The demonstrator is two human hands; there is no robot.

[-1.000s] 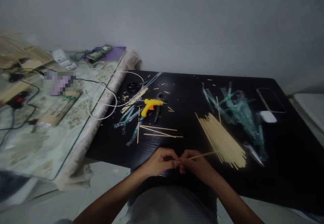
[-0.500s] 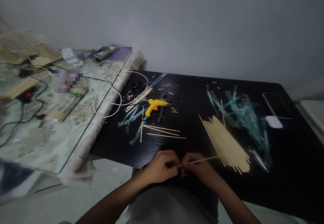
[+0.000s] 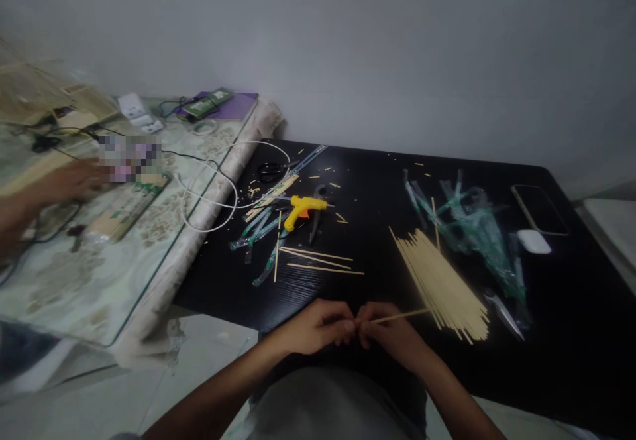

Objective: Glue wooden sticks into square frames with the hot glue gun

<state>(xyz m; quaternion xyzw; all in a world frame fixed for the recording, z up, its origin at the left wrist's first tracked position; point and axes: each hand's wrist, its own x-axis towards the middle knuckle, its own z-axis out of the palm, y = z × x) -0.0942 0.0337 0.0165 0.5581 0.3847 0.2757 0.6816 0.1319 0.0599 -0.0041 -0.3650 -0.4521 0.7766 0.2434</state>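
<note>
My right hand [image 3: 386, 329] pinches a thin, pale wooden stick [image 3: 401, 316] between thumb and fingers, near the stick's left end, close to the near edge of the black, wood-grained table [image 3: 370, 211]. My left hand [image 3: 320, 326] meets it there, thumb and forefinger drawn together; the stick's tip is hidden among my fingers, so I cannot tell whether the left pinches it too. The stick slants rightward to the thick, fanned bundle of pale wooden sticks [image 3: 442, 284]; I cannot tell whether it touches them. Just right of the bundle lies a slim, pointed silvery tool [image 3: 505, 314]. Beyond my left hand, three loose pale sticks [image 3: 318, 268] lie roughly crosswise, with another stick [image 3: 277, 248] pointing toward the far edge at their left ends. Behind them rests a yellow glue gun with an orange trigger [image 3: 304, 209], over dark-handled pliers [image 3: 315, 222]. Black-handled scissors [image 3: 271, 172] lie near the far left corner. Toward the right edge are crumpled clear-and-green plastic wrappers [image 3: 479, 221], a rounded white case [image 3: 534, 242] and a dark phone [image 3: 539, 209]. Past the left edge, another person's blurred hand [image 3: 74, 178] reaches over the glass-topped, patterned table [image 3: 59, 294].
</note>
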